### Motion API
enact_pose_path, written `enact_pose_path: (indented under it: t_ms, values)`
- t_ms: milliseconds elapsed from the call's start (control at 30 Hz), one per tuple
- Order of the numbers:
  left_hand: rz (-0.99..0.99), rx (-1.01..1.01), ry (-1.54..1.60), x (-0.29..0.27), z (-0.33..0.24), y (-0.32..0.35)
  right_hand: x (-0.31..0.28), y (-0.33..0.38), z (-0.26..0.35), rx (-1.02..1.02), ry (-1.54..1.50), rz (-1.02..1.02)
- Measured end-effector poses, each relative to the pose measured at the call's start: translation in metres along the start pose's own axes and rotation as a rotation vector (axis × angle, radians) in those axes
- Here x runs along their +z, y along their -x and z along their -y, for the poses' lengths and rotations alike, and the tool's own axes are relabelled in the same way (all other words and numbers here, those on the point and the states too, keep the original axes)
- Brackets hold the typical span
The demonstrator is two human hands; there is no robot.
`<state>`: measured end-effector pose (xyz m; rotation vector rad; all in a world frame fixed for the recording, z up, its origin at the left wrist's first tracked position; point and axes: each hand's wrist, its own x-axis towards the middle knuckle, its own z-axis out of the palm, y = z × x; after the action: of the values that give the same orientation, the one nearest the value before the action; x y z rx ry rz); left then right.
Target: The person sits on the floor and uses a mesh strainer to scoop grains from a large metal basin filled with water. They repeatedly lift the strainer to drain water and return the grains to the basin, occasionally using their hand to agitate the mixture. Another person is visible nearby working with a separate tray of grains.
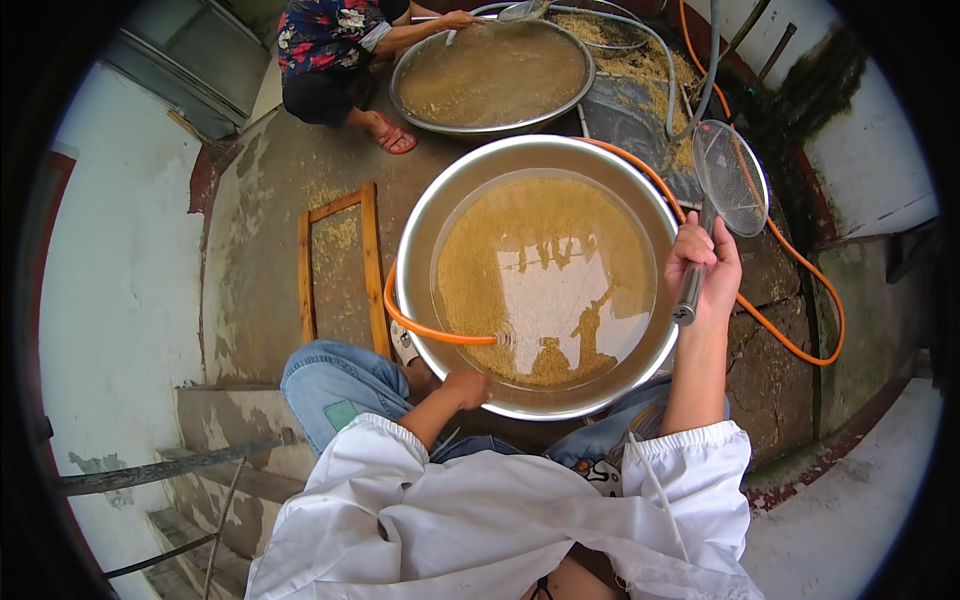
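A large metal basin (408, 240) stands before me, filled with water over yellow-brown grain (470, 270). An orange hose (440, 332) bends over its left rim, and its end stirs ripples in the water. My right hand (705, 255) is closed around the metal handle of a mesh strainer (732, 178), held up beyond the basin's right rim with the mesh tilted upward. At the near left rim, my left hand (466, 388) grips the basin's edge, with its fingertips partly hidden.
Across from me, a person in a floral top (335, 35) works over a second metal basin (490, 85) of murky water. A wooden frame (372, 260) lies at left near concrete steps (230, 430). Orange hose loops along the right floor, and loose grain (640, 60) lies on a dark sheet behind.
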<state>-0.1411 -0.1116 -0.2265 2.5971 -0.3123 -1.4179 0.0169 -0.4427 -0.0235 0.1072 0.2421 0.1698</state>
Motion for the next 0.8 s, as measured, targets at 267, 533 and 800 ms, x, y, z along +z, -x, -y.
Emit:
enact_pose_path:
  t_ms: [267, 533, 800]
  values:
    - [-0.021, 0.007, -0.010, 0.003, 0.002, -0.001, -0.001, -0.001, -0.001, 0.005, -0.004, 0.010]
    - [0.040, 0.034, 0.004, -0.005, -0.001, 0.000, 0.000, 0.000, -0.002, 0.006, 0.007, 0.002]
    - [-0.468, 0.095, 0.105, -0.147, -0.012, 0.061, -0.015, -0.003, -0.004, 0.022, 0.412, -0.092]
